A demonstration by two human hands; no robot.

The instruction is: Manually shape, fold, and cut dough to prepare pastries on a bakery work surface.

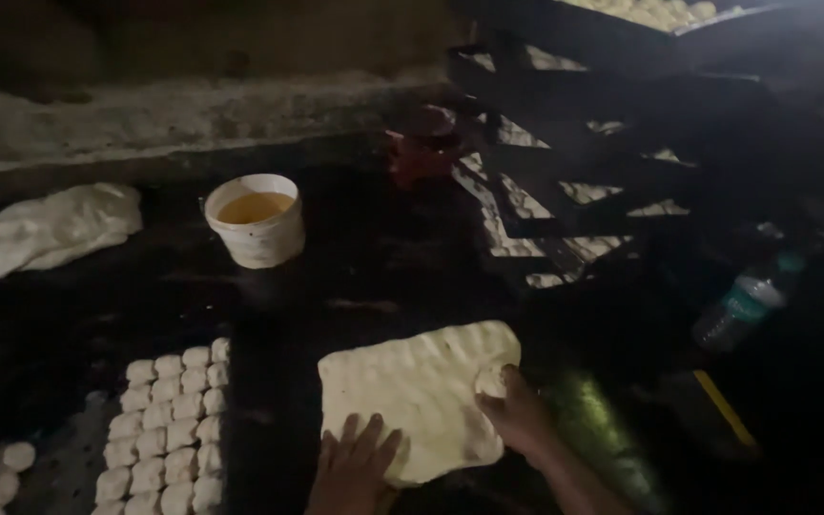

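A flattened, dimpled slab of pale dough (412, 386) lies on the dark work surface. My left hand (353, 467) rests flat with fingers spread on the slab's near-left edge. My right hand (519, 412) is at the slab's right edge, its fingers closed on a small piece of dough (490, 381) pinched from that edge.
Rows of small cut dough pieces (169, 424) lie at the left, with more (7, 472) at the far left. A white bucket of yellow liquid (256, 219) and a large dough lump (59, 227) sit behind. Stacked dark trays (603, 162) and a plastic bottle (746, 300) are at the right.
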